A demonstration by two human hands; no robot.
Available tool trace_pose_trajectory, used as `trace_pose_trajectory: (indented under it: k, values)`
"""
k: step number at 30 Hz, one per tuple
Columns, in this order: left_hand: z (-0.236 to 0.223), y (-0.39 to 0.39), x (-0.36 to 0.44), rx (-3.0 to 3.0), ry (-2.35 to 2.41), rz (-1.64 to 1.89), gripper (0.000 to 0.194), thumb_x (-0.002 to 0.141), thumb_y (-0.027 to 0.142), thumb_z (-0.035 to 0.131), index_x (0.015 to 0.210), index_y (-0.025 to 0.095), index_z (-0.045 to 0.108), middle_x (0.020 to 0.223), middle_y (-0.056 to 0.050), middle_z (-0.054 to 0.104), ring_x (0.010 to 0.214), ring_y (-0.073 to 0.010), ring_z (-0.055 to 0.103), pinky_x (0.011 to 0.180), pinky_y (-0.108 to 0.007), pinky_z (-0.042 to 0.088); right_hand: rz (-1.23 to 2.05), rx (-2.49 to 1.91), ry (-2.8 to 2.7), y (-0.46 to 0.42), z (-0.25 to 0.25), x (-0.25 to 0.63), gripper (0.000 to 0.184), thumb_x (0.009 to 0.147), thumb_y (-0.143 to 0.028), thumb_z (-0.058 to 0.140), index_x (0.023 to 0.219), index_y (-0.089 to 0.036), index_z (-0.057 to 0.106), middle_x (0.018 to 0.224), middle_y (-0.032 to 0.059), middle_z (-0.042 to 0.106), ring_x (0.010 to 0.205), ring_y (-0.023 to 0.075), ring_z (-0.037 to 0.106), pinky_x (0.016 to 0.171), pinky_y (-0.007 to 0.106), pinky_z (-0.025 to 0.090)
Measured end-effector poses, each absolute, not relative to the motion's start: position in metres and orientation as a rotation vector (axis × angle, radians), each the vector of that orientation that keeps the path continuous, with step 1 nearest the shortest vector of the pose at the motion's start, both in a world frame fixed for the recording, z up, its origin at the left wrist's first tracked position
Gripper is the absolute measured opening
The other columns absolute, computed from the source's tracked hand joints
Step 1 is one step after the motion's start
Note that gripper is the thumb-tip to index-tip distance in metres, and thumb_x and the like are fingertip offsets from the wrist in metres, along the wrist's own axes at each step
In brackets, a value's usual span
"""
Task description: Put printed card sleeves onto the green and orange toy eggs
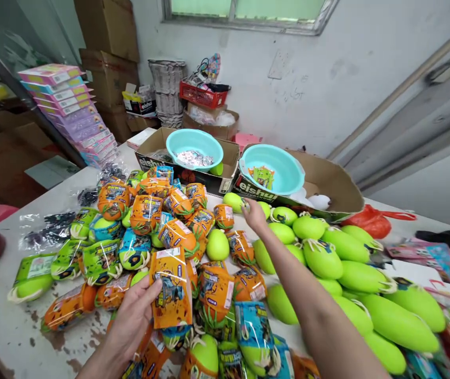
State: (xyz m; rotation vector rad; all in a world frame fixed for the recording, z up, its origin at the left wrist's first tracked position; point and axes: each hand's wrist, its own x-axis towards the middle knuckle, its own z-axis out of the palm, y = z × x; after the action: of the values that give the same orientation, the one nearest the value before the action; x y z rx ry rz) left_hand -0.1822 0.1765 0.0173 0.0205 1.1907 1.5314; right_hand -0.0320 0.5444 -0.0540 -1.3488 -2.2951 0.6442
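My left hand (140,305) pinches a flat orange printed packet (170,287) by its left edge, with the thumb on its front. Below and around it lies a pile of green egg-shaped toys in orange, green and blue printed wrappers (146,213). My right hand (253,213) reaches forward, its fingers closed at the end of a bare green egg-shaped toy (232,202) near the cardboard tray. What those fingers grip, if anything, is hard to see. More bare green toys (321,258) with pale cords lie under and right of my right forearm.
Two light-blue basins (272,152) (194,145) sit on open cardboard trays (323,179) at the back; one holds printed packets, the other small shiny pieces. A red plastic bag (370,222) lies right. Stacked boxes (69,110) rise at the left, beyond clear bags of dark items (47,229).
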Motion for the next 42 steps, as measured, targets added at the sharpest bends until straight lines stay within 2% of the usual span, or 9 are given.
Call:
trace_pose_trajectory:
  k: [5,9,14,19,25,32,35,38,42]
  values:
    - [0.005,0.174,-0.19,-0.034,1.272,1.559,0.031,0.073,0.034,0.071,0.099,0.018,0.069,0.099,-0.007,0.072,0.095,-0.0251,0.066,0.08,-0.032,0.052,0.524,-1.409,-2.575,0.595,-0.092,-0.072,0.062,0.067,-0.016,0.065,0.126,-0.012,0.047,0.131,0.0178,0.047,0.121,0.0323,0.038,0.101,0.043,0.03]
    - [-0.004,0.172,-0.192,-0.086,1.261,1.548,0.03,0.076,0.032,0.068,0.104,0.019,0.068,0.101,-0.006,0.072,0.098,-0.0236,0.065,0.082,-0.03,0.052,0.368,-1.551,-2.639,0.608,-0.11,-0.083,0.072,0.067,-0.034,0.069,0.129,-0.011,0.041,0.126,0.0219,0.043,0.114,0.0374,0.039,0.089,0.048,0.036]
    - [-0.015,0.169,-0.19,-0.158,1.247,1.516,0.031,0.077,0.03,0.068,0.107,0.022,0.067,0.103,-0.004,0.071,0.101,-0.0233,0.064,0.083,-0.031,0.052,0.208,-1.627,-2.659,0.616,-0.117,-0.081,0.077,0.063,-0.054,0.07,0.122,-0.011,0.044,0.118,0.0211,0.043,0.109,0.0363,0.04,0.083,0.043,0.04]
    - [-0.023,0.167,-0.19,-0.204,1.284,1.499,0.035,0.07,0.031,0.073,0.104,0.021,0.068,0.103,-0.004,0.072,0.1,-0.0254,0.064,0.083,-0.033,0.053,0.133,-1.583,-2.669,0.608,-0.122,-0.072,0.074,0.068,-0.046,0.066,0.126,-0.01,0.036,0.119,0.02,0.044,0.107,0.0341,0.04,0.083,0.041,0.039]
    - [-0.013,0.17,-0.184,-0.184,1.307,1.499,0.041,0.068,0.034,0.075,0.106,0.02,0.068,0.106,-0.005,0.071,0.104,-0.0271,0.062,0.085,-0.033,0.053,0.114,-1.47,-2.683,0.592,-0.118,-0.061,0.068,0.064,-0.035,0.069,0.12,-0.011,0.038,0.117,0.0182,0.048,0.108,0.0323,0.041,0.089,0.041,0.034]
    - [-0.011,0.17,-0.178,-0.337,1.356,1.555,0.041,0.061,0.031,0.08,0.099,0.019,0.07,0.098,-0.005,0.073,0.098,-0.0256,0.065,0.085,-0.031,0.053,0.174,-1.506,-2.565,0.591,-0.112,-0.063,0.077,0.053,-0.041,0.075,0.114,-0.009,0.042,0.109,0.0203,0.051,0.103,0.0356,0.045,0.085,0.046,0.037]
    - [-0.006,0.169,-0.18,-0.319,1.356,1.567,0.042,0.063,0.03,0.079,0.102,0.019,0.068,0.101,-0.006,0.072,0.098,-0.0251,0.065,0.086,-0.032,0.052,0.192,-1.541,-2.455,0.58,-0.091,-0.053,0.073,0.056,-0.046,0.071,0.113,-0.008,0.043,0.11,0.0209,0.05,0.102,0.0346,0.047,0.081,0.043,0.041]
    - [0.003,0.171,-0.176,-0.241,1.345,1.579,0.042,0.065,0.032,0.078,0.103,0.019,0.068,0.099,-0.005,0.073,0.098,-0.0247,0.065,0.086,-0.031,0.051,0.538,-1.424,-2.21,0.541,-0.053,-0.025,0.071,0.06,-0.05,0.068,0.116,-0.012,0.044,0.112,0.0168,0.052,0.1,0.0311,0.051,0.079,0.041,0.046]
    - [0.02,0.183,-0.155,-0.113,1.275,1.582,0.039,0.067,0.034,0.076,0.101,0.018,0.068,0.099,-0.005,0.072,0.1,-0.0246,0.063,0.086,-0.031,0.05,1.547,-1.142,-1.643,0.443,-0.007,0.023,0.064,0.065,-0.046,0.07,0.118,-0.018,0.047,0.11,0.0101,0.061,0.096,0.0281,0.059,0.077,0.039,0.051]
